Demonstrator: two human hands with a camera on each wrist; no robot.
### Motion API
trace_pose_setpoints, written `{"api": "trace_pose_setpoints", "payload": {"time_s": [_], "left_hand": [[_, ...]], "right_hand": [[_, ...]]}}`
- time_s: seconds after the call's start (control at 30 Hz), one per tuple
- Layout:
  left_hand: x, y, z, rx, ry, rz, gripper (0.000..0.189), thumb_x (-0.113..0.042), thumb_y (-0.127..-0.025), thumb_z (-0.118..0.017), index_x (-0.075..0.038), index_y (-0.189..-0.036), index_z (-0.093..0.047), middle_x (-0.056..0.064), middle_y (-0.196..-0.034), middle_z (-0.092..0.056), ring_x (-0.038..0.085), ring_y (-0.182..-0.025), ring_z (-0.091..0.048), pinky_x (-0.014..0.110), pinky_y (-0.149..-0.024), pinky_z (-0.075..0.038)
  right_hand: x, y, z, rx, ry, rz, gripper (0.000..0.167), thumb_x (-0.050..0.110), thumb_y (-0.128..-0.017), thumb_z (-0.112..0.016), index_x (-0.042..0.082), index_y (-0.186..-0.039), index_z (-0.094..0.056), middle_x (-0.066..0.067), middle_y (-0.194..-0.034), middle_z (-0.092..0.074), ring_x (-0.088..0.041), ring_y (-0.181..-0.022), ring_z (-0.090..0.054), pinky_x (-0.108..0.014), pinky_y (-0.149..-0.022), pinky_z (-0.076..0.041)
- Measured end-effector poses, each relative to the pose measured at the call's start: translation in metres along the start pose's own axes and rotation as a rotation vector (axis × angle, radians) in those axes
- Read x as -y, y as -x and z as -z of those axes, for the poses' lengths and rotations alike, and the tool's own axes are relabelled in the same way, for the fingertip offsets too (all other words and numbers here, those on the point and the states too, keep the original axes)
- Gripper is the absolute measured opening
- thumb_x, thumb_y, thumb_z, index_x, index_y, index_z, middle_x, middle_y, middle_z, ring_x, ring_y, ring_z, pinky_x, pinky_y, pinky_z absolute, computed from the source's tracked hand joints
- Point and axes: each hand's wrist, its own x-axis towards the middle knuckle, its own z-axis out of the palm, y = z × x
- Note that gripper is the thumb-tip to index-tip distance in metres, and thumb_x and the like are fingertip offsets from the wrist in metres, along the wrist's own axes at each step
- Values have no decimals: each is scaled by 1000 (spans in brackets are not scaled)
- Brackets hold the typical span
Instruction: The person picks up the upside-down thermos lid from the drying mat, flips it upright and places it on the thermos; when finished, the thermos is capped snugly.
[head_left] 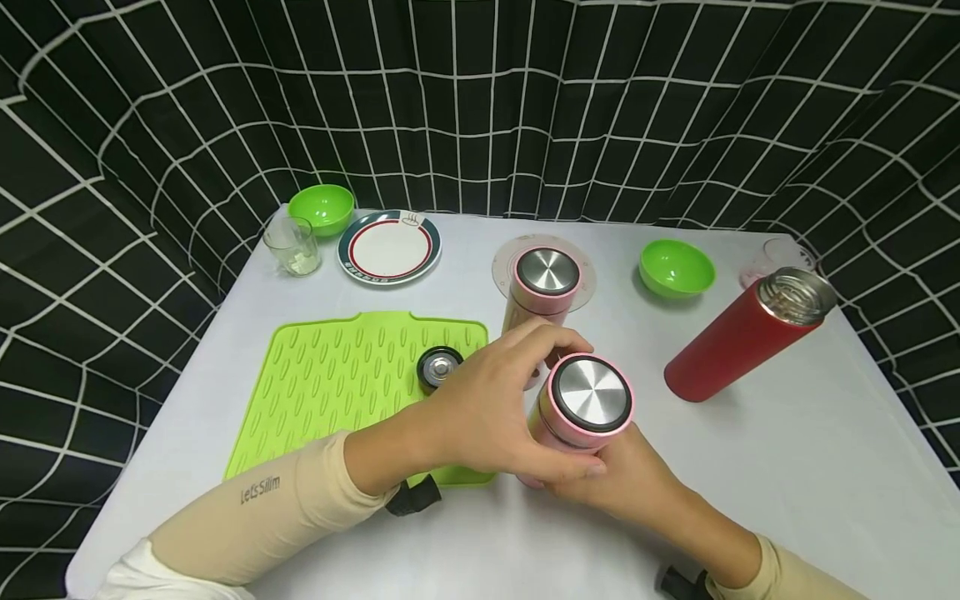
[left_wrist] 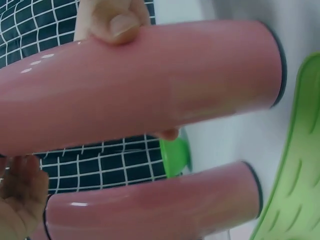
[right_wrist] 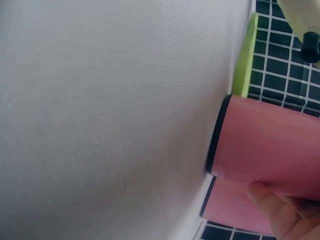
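Observation:
A pink thermos with a brushed-steel lid top stands in front of me, both hands on it. My left hand holds it around the top, thumb on the near side and fingers on the far side. Lower down, my right hand grips the body, its thumb on the pink wall in the left wrist view. Just behind stands a second pink thermos, lid on. A black round stopper lies on the green mat, beside my left hand.
At the right a red thermos stands uncapped. Farther back are a green bowl, a pinkish glass and a round patterned mat. Back left hold another green bowl, a glass and a plate.

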Motion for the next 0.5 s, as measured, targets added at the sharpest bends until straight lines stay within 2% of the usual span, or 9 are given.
{"api": "trace_pose_setpoints", "payload": {"time_s": [0.13, 0.23, 0.3, 0.4, 0.5], "left_hand": [[4, 2, -5, -25, 37, -15, 70, -38, -67, -85, -14, -126, -56, -9, -115, -58, 0, -100, -50, 18, -82, -46], [7, 3, -6, -31, 83, -36, 75, -31, -68, -83, -10, -133, -52, -6, -119, -58, 1, -106, -50, 19, -86, -46], [8, 4, -7, -34, 100, -39, 81, -32, -67, -85, -9, -135, -48, -4, -121, -55, 3, -109, -49, 20, -89, -46], [8, 2, -9, -40, 115, -27, 80, -33, -66, -87, -10, -132, -48, -4, -123, -53, 3, -112, -49, 21, -93, -44], [8, 1, -11, -1, 167, -33, 79, -27, -68, -86, -10, -134, -47, -4, -124, -54, 2, -113, -50, 22, -97, -42]], "right_hand": [[-1, 1, -1, -6, 34, -17, 54, -4, -66, -85, 20, -106, -59, 5, -95, -64, -16, -84, -61, -29, -73, -52], [0, 2, 0, -23, 81, -31, 57, -3, -63, -86, 23, -107, -60, 7, -99, -64, -15, -88, -61, -28, -74, -52], [0, 1, 0, -28, 71, -24, 59, -4, -63, -86, 22, -108, -60, 6, -99, -64, -16, -87, -62, -29, -74, -53], [1, 0, 0, -28, 58, -38, 61, -4, -63, -86, 18, -112, -57, 4, -102, -62, -17, -89, -61, -30, -76, -52], [1, 5, 0, -41, 116, -66, 66, -3, -62, -87, 13, -117, -54, 4, -107, -60, -15, -95, -59, -28, -80, -51]]}}
